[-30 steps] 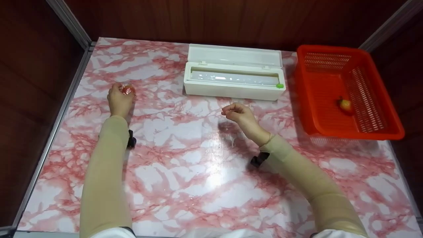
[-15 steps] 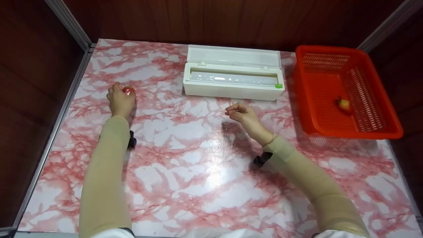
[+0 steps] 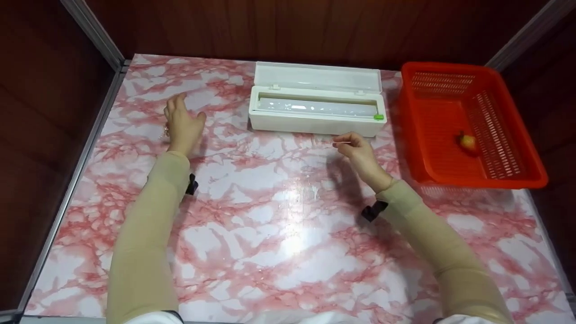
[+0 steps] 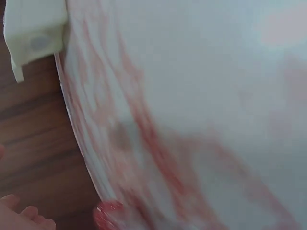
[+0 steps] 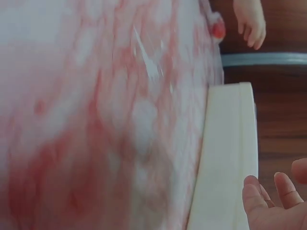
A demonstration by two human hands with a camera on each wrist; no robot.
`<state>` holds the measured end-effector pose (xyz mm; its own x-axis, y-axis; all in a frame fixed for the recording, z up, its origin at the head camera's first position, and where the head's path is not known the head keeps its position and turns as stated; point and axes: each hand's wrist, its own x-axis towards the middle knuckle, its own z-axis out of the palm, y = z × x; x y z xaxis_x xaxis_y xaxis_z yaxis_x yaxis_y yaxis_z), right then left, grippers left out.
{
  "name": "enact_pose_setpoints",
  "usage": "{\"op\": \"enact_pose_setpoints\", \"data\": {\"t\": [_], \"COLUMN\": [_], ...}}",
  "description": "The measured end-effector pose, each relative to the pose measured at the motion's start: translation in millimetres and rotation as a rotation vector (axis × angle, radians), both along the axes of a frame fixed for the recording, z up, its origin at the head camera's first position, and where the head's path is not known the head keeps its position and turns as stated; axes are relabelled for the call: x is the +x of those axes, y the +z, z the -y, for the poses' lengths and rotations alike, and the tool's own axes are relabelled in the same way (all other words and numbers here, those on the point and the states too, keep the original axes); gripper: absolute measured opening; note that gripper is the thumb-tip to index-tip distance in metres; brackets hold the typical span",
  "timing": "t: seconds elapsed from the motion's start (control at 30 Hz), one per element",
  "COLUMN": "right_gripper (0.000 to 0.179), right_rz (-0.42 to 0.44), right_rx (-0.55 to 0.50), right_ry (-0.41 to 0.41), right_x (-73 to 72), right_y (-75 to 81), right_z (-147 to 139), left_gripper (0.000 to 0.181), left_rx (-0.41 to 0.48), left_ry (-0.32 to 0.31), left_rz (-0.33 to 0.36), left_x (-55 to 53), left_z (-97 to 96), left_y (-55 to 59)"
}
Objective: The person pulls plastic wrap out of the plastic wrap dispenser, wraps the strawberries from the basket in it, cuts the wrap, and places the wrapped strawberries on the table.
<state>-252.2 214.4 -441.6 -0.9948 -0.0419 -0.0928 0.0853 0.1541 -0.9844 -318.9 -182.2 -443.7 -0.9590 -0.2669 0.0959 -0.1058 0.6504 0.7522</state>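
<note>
My left hand (image 3: 183, 126) hovers over the far left of the table, fingers spread and holding nothing. Beside its wrist sits a red fruit in shiny clear film (image 5: 218, 29), mostly hidden behind the hand in the head view. In the left wrist view the same wrapped fruit shows at the bottom edge, close to some fingertips (image 4: 36, 215). My right hand (image 3: 363, 159) is held above the table just in front of a white cling film box (image 3: 315, 123). Its fingers are loosely bent, with nothing seen between them. Inside the box, a roll of film (image 3: 317, 107) lies under a raised lid (image 3: 317, 75).
A red-orange plastic basket (image 3: 416, 148) stands at the right, with a red-and-yellow fruit (image 3: 468, 143) lying inside. A green end piece (image 3: 379, 117) sits at the box's right corner. Dark wood panels (image 3: 288, 27) enclose the table's back and sides.
My left hand has let go of the wrapped fruit, spread its fingers and moved up and right. My right hand has shifted right, closer to the box's front.
</note>
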Motion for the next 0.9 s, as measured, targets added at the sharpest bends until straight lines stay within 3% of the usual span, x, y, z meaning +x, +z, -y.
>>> {"op": "enact_pose_setpoints", "data": {"t": [0.17,0.33,0.47,0.7,0.9], "right_gripper": [0.021,0.020,0.023,0.023,0.028], "right_rz": [-0.057,-0.094,-0.115,-0.206,-0.315], "right_rx": [0.026,0.095,0.201,0.396,0.622], "right_ry": [-0.084,-0.140,-0.153,-0.169,-0.109], "right_x": [-7.5,-15.3,-22.2,-37.5,-50.0], "right_y": [7.6,14.4,18.8,24.6,25.8], "right_z": [-9.4,-16.8,-23.5,-29.9,-34.5], "left_gripper": [0.064,0.064,0.062,0.054,0.049], "left_rx": [0.021,0.038,0.026,-0.006,-0.056], "left_ry": [-0.076,-0.160,-0.230,-0.369,-0.454], "left_rz": [-0.055,-0.064,-0.057,-0.102,-0.105], "left_x": [-2.6,-4.7,-5.9,-9.6,-14.3], "left_z": [-23.0,-44.5,-59.1,-79.7,-96.6], "left_y": [6.8,11.8,13.6,13.9,15.4]}}
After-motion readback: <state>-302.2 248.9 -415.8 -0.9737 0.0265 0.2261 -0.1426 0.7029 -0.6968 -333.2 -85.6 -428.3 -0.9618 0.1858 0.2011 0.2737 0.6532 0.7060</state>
